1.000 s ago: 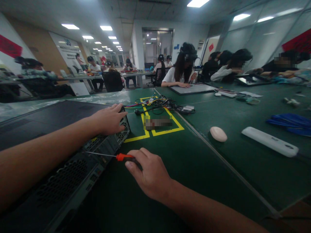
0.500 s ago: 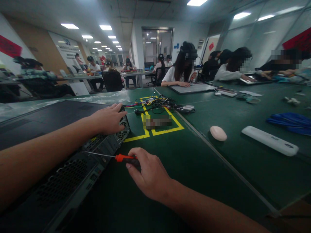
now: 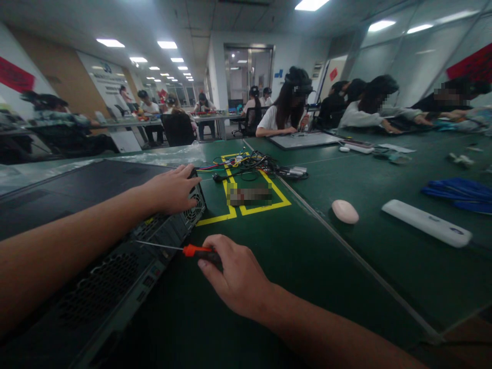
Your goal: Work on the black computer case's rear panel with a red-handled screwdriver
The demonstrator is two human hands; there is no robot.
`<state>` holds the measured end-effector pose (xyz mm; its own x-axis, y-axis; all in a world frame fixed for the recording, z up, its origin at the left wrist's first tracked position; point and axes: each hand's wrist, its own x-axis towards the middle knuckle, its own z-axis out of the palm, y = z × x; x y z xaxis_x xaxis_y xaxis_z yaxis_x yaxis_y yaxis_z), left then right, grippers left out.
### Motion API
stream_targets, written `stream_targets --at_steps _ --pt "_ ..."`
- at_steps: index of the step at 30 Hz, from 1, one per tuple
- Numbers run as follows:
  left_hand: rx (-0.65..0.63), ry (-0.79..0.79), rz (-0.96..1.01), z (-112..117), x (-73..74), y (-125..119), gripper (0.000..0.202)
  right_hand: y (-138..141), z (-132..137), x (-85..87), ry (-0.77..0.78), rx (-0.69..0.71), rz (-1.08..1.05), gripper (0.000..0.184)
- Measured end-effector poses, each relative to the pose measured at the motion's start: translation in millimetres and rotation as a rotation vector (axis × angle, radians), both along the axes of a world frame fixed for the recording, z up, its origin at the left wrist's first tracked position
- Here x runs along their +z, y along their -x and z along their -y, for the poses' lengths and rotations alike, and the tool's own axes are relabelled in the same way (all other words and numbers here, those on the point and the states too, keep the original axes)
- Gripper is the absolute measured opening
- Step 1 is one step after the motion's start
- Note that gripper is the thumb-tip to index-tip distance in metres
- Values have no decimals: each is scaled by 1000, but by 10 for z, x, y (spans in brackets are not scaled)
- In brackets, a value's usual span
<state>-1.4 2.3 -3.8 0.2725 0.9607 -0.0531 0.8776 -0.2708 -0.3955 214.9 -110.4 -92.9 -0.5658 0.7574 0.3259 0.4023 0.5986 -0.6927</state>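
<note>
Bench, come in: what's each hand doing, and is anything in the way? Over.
Left hand on computer case. Right hand gripping screwdriver, shaft angled to rear panel, tip contact unclear. Left forearm partly hides panel; cables beyond the case.

Screwdriver shaft (image 3: 159, 245) shiny metal; computer case (image 3: 103, 182) matt.

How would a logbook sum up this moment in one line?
left hand: on computer case | right hand: holding screwdriver, pointed at case | table: tangled cables
</note>
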Motion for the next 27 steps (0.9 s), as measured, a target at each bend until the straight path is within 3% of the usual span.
stream_targets --at_steps 27 --pt "3 0 -20 11 15 -17 79 2 -4 -44 -71 -5 -50 19"
